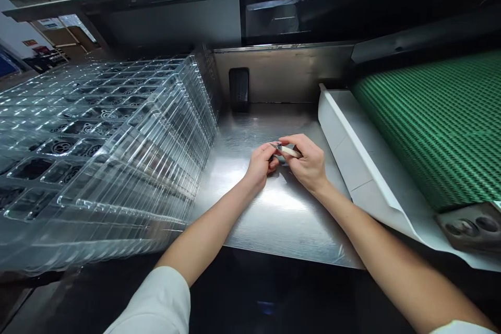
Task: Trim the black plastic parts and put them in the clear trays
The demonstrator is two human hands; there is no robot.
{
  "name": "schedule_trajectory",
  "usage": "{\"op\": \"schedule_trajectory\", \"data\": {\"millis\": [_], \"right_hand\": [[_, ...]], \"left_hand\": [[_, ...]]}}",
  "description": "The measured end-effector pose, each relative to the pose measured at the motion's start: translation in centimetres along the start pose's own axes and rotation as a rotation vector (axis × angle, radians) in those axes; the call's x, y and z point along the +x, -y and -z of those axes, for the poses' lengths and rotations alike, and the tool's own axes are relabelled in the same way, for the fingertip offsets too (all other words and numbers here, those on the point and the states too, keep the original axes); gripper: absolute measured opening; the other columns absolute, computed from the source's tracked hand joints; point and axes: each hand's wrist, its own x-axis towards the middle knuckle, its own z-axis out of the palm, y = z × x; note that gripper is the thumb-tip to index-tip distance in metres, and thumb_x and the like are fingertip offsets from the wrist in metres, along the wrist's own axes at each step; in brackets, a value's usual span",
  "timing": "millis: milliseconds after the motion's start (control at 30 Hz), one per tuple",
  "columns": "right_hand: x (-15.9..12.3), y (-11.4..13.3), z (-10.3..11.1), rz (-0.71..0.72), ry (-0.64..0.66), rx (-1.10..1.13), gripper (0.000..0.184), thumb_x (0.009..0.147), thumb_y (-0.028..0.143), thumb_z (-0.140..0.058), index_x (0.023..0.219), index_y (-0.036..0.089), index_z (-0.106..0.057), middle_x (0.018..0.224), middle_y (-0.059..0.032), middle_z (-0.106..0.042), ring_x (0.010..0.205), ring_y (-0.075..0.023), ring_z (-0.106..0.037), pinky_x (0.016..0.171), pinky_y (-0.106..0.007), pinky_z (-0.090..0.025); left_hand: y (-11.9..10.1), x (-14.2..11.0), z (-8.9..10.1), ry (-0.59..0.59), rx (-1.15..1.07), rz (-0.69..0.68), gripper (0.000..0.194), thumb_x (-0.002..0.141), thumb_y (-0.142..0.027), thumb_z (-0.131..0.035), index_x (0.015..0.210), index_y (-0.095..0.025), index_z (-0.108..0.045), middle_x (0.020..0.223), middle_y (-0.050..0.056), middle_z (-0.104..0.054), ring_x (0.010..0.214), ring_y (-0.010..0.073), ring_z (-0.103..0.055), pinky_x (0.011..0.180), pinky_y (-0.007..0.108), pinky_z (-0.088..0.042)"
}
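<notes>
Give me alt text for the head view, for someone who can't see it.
A person's left hand and right hand are close together over a metal surface, the right holding a slim pale object. Stacked clear plastic trays stand to the left; a green belt lies to the right.

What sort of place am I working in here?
Probably a factory production line, judging by what looks like a green conveyor belt, the stacked clear plastic trays and the metal worktop.

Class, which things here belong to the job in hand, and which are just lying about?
Likely in the job:
pale-handled tool, in the right hand
left hand, beside the tool's end
steel worktop below

Apparently just nearby:
stacked clear trays
white guard
green belt
</notes>
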Motion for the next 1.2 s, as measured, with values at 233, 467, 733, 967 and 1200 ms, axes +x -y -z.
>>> {"op": "schedule_trajectory", "data": {"millis": [233,467,733,967,1200], "right_hand": [[0.2,0.5,0.2,-0.014,0.070,-0.008,0.016,0.099,0.026,-0.061,0.106,0.027,-0.074,0.104,-0.0071,-0.076,0.095,-0.0239,-0.071,0.077,-0.035,-0.056],[-0.1,0.4,-0.1,-0.016,0.118,-0.012,0.025,0.094,0.022,-0.058,0.113,0.026,-0.074,0.098,-0.0059,-0.073,0.088,-0.0226,-0.068,0.073,-0.033,-0.053],[-0.3,0.1,0.1,0.051,0.122,-0.068,0.050,0.083,0.010,-0.052,0.126,0.026,-0.072,0.107,-0.0054,-0.074,0.090,-0.0219,-0.070,0.071,-0.032,-0.053],[0.0,0.3,-0.2,-0.041,0.113,-0.024,0.038,0.088,0.021,-0.062,0.124,0.026,-0.073,0.105,-0.0054,-0.073,0.090,-0.0237,-0.069,0.073,-0.034,-0.054],[0.2,-0.4,0.0,-0.119,0.090,-0.049,0.050,0.112,0.055,-0.040,0.085,0.025,-0.069,0.086,-0.0043,-0.067,0.080,-0.0195,-0.064,0.073,-0.033,-0.047]], "left_hand": [[-0.5,-0.1,0.2,0.049,-0.004,-0.006,0.021,0.084,-0.033,-0.074,0.090,-0.014,-0.066,0.059,-0.006,-0.043,0.046,0.0040,-0.030,0.045,0.020,-0.012],[-0.6,0.0,0.1,0.057,0.097,-0.027,0.013,0.084,-0.024,-0.069,0.080,-0.015,-0.062,0.057,-0.008,-0.034,0.045,0.0027,-0.020,0.046,0.020,-0.009],[-0.6,-0.2,-0.1,0.051,0.147,-0.051,0.032,0.091,-0.042,-0.072,0.077,-0.016,-0.061,0.057,-0.007,-0.034,0.047,0.0035,-0.023,0.047,0.020,-0.012],[-0.7,0.4,0.3,-0.028,0.118,-0.060,0.019,0.090,-0.032,-0.071,0.087,-0.014,-0.066,0.060,-0.006,-0.043,0.048,0.0036,-0.029,0.047,0.018,-0.018],[-1.9,0.3,0.9,0.016,-0.031,-0.057,0.018,0.093,-0.029,-0.066,0.105,-0.016,-0.069,0.073,-0.003,-0.050,0.049,0.0040,-0.035,0.045,0.016,-0.016]]}}
